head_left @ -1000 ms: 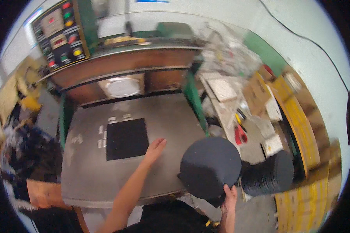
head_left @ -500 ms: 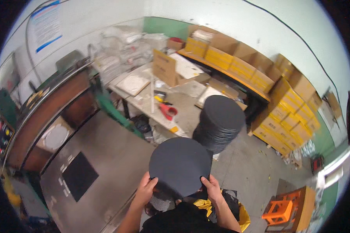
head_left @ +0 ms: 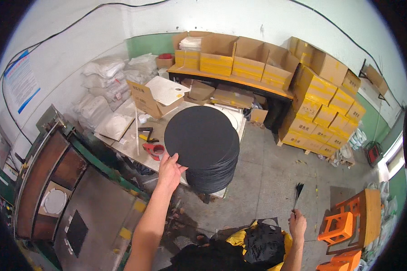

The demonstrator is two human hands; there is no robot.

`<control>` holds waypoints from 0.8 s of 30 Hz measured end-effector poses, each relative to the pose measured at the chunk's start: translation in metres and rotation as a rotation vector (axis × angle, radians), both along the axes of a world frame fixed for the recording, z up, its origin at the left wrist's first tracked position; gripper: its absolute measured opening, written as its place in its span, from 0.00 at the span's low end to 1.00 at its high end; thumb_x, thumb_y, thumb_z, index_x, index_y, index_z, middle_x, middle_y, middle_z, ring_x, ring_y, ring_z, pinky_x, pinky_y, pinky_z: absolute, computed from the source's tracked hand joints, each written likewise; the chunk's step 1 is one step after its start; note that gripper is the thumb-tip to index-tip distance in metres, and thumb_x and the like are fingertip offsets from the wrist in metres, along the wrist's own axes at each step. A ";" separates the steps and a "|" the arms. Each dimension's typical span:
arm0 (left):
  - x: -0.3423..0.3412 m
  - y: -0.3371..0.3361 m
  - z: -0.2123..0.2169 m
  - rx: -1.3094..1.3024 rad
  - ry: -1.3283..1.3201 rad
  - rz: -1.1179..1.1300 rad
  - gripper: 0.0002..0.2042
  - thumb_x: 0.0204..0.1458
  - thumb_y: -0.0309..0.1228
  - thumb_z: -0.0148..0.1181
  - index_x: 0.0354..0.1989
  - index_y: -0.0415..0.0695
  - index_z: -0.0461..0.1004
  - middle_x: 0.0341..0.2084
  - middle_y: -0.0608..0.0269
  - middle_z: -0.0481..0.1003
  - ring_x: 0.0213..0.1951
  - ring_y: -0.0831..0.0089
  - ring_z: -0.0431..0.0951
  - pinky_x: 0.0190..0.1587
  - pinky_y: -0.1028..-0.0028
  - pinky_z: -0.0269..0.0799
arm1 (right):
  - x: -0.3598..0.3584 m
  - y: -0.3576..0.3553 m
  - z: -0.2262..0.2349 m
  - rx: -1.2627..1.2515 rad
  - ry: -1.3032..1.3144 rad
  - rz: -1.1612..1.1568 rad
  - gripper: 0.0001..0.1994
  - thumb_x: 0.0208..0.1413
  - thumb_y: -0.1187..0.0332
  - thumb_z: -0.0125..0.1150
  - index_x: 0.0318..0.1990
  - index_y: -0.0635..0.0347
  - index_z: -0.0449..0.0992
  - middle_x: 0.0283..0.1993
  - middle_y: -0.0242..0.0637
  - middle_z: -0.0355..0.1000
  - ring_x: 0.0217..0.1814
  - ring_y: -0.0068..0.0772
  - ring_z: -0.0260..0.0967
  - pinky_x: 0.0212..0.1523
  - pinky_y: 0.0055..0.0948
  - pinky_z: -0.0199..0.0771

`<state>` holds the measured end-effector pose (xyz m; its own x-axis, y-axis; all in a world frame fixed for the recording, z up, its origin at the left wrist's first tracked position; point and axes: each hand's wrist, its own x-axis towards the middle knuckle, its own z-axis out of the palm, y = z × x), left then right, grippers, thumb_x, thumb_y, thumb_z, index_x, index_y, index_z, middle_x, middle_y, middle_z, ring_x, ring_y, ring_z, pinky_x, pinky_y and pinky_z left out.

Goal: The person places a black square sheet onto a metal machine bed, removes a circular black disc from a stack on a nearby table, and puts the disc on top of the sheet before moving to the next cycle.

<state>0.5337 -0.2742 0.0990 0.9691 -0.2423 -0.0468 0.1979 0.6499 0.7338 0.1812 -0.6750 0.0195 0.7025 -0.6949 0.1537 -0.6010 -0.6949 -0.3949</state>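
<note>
My left hand [head_left: 169, 172] reaches forward and pinches the near left edge of a flat black disc [head_left: 201, 135]. That disc lies on top of a tall stack of similar black discs [head_left: 212, 176] at the corner of the worktable. Off to the right, over the floor, my right hand [head_left: 297, 225] is closed around the lower end of a thin black strip-like piece [head_left: 298, 194], which stands up and flares at its tip. I cannot tell whether it is one strip or several. Below, close to me, a yellow bag [head_left: 237, 238] holds crumpled black material [head_left: 264, 244].
On the worktable [head_left: 124, 147] are a red tape dispenser [head_left: 154, 151] and an open carton [head_left: 144, 99]. A green-framed machine [head_left: 108, 169] stands left, with a black square sheet [head_left: 77, 234] on its bed. Yellow-taped cartons [head_left: 319, 115] are piled at right, near orange stools [head_left: 337, 227].
The disc both hands held near me now lies on the stack. My right hand has let go of it and moved right with a thin black piece. The view has turned right.
</note>
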 end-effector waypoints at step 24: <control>-0.249 0.188 -0.119 0.089 0.370 0.422 0.22 0.60 0.38 0.56 0.57 0.38 0.65 0.51 0.51 0.74 0.52 0.61 0.76 0.56 0.62 0.72 | 0.147 0.079 -0.333 0.988 0.816 0.681 0.27 0.68 0.59 0.46 0.70 0.58 0.53 0.70 0.42 0.54 0.65 0.43 0.60 0.55 0.42 0.72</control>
